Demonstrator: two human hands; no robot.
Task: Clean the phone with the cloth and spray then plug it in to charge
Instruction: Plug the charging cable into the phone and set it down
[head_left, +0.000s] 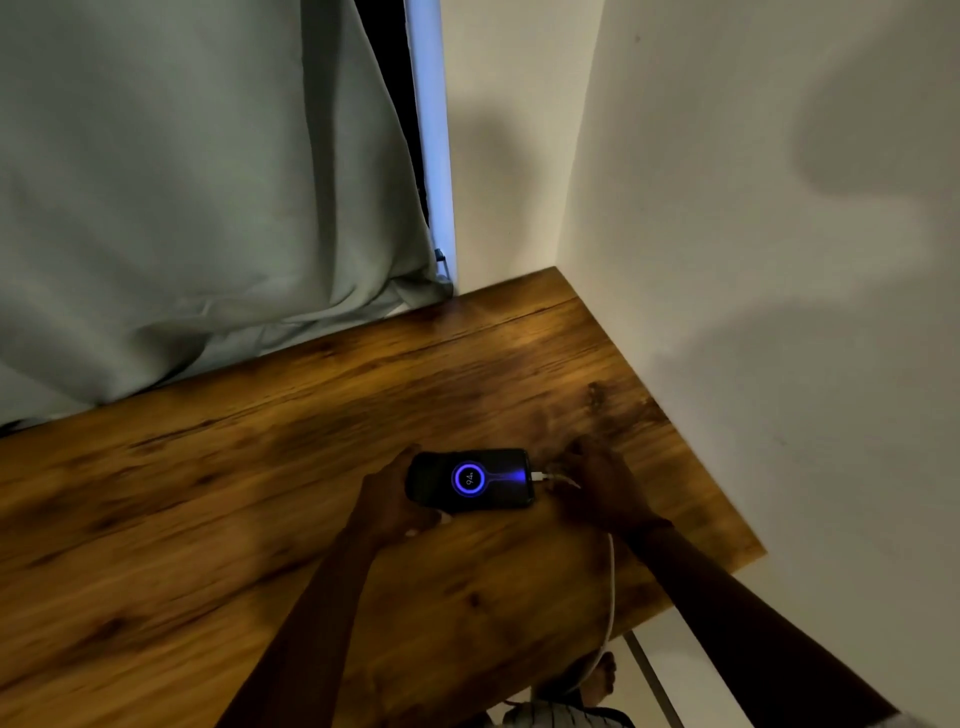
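Note:
A dark phone is held just above the wooden table, its screen lit with a blue charging ring that reads 94. My left hand grips the phone's left end. A white charging cable is plugged into the phone's right end and runs down off the table's front edge. My right hand is at the plug, fingers closed on the cable there. No cloth or spray bottle is in view.
A grey-green curtain hangs behind the table at the left. White walls meet at the table's far right corner. The table's right edge is close to my right arm. A bare foot shows below.

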